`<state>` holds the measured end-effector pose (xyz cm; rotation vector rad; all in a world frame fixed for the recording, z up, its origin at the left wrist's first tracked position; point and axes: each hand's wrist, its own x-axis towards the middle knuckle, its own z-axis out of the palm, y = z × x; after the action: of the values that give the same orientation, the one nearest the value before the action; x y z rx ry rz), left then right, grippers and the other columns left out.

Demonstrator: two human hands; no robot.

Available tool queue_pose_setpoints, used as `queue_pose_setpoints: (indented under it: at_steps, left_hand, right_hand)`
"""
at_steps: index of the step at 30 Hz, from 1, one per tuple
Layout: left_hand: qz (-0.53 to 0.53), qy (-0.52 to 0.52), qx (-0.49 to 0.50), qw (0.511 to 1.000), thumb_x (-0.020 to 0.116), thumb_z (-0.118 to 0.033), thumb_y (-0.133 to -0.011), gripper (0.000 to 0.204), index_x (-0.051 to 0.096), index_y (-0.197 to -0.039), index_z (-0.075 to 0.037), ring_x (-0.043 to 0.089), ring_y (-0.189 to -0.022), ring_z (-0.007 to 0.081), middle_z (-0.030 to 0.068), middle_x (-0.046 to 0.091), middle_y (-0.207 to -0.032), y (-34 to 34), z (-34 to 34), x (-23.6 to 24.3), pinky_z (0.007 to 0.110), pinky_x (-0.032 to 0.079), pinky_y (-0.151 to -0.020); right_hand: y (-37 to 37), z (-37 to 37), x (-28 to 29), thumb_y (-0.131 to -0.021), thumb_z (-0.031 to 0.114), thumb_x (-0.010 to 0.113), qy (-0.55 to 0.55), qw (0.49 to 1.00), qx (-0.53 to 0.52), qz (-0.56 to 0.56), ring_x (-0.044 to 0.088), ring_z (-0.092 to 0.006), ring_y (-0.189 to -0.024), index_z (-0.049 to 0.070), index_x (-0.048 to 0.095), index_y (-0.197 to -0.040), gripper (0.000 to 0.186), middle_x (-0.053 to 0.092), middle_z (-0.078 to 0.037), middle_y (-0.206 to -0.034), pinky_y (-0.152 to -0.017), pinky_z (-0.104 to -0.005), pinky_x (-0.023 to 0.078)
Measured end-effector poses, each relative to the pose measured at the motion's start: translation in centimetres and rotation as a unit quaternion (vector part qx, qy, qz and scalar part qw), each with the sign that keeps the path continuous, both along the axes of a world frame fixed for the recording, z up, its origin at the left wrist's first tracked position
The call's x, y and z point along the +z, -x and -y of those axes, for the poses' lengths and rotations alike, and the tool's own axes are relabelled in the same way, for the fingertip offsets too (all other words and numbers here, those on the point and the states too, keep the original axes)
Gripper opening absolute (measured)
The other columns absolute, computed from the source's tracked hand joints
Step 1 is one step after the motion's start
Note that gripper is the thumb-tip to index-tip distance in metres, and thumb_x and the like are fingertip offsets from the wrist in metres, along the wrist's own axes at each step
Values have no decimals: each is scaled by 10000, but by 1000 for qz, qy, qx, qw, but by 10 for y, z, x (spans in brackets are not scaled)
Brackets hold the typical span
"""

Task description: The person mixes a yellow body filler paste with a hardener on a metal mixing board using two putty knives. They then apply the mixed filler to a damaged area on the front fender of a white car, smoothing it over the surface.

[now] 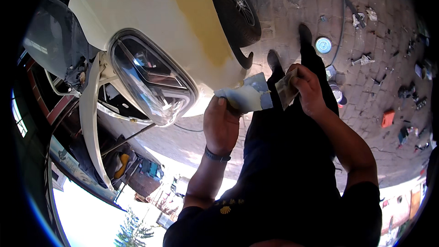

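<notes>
My left hand [221, 126], with a dark band at its wrist, grips a flat pale sheet [249, 95] by its left edge, thumb on top. Whitish-grey paste is smeared over the sheet, with some yellow near its upper edge. In my right hand [309, 92] is a thin, flat, brownish spreader [286, 90], pinched along its right side. A small gap shows between spreader and sheet. Just beyond my left hand stands a cream car fender [151, 0], with a broad tan band of filler [196, 23] down it near the wheel.
Left of my hands is the car's headlight [153, 80], beside the raised hood [91, 119]. A front wheel [238, 7] is ahead. On the paved ground lie a round blue-white lid [323, 45], a can [336, 93], a hose [343, 23], an orange box [388, 118] and scattered debris.
</notes>
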<state>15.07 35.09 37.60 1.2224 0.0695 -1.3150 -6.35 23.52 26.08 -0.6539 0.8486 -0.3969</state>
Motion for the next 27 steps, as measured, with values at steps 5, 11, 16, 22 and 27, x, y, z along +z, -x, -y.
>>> queue_pose_setpoints:
  at_steps: [5, 11, 16, 22, 27]
  left_hand:
    - [299, -55, -72, 950, 410, -90, -1119, 381, 516, -1420, 118, 631, -1277, 307, 224, 618, -1387, -25, -56, -8, 448, 518, -1106]
    - [391, -48, -226, 891, 430, -46, -1099, 358, 572, -1374, 133, 652, -1214, 250, 195, 675, -1297, -42, -91, -13, 386, 513, -1083]
    - [439, -64, -335, 831, 458, -38, -1085, 323, 623, -1323, 105, 652, -1001, 157, 146, 730, -1123, -51, -74, -9, 292, 516, -895]
    - [426, -151, -418, 788, 475, -78, -1089, 275, 668, -1227, 62, 598, -841, 117, 90, 722, -944, -58, -73, -14, 282, 488, -760]
    - [487, -111, -259, 827, 487, -86, -1087, 259, 654, -1213, 66, 641, -959, 201, 149, 715, -1091, -150, -115, -7, 307, 512, -858]
  right_hand:
    - [-44, -49, 12, -1068, 78, 530, -207, 956, -192, 73, 693, -160, -1085, -15, 587, -1318, 273, 706, -98, -1189, -971, -328, 556]
    - [-84, -85, 8, -1062, 109, 573, -264, 941, -201, 63, 705, -159, -1031, -25, 606, -1271, 251, 714, -102, -1165, -927, -309, 563]
    - [-109, -114, 10, -1068, 142, 595, -208, 968, -130, 45, 641, -90, -921, -34, 629, -1199, 222, 689, -57, -1028, -829, -266, 531]
    - [-129, -97, -7, -1079, 158, 599, -126, 983, -104, 86, 573, -46, -861, -21, 641, -1192, 217, 663, -12, -981, -762, -238, 483]
    - [-137, -36, -97, -1053, 168, 612, -5, 983, -177, -40, 584, -59, -738, 5, 672, -1259, 269, 690, -16, -892, -638, -276, 463]
